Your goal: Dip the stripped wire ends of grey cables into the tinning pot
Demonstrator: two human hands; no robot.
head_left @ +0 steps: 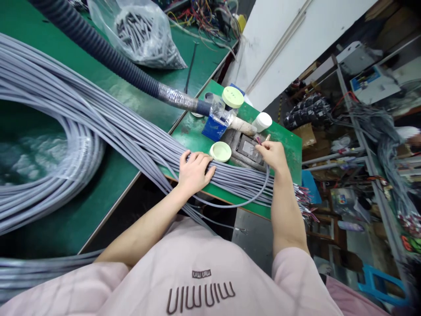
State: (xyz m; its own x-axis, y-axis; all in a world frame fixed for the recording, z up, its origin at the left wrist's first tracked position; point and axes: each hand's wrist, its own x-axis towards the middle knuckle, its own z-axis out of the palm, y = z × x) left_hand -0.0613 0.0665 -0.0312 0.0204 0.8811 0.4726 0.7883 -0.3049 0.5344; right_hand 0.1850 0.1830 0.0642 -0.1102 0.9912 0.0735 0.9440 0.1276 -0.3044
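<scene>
My left hand (195, 172) lies flat with its fingers spread on a thick bundle of grey cables (131, 140), pressing on top without gripping. The bundle runs across the green workbench (197, 145) from a large coil (66, 149) at the left. My right hand (272, 156) pinches thin wire ends (258, 141) with red or pink colouring above a dark metal fixture (246, 149). One grey cable (237, 204) loops down from near that hand. A pale green round lid (220, 152) sits between my hands.
A black corrugated hose (98, 48) crosses the bench to a blue block (214, 128), near a second green lid (233, 97) and a white cap (262, 122). A plastic bag of dark parts (141, 35) lies behind. Cable ends with terminals (304, 202) hang past the bench's right edge.
</scene>
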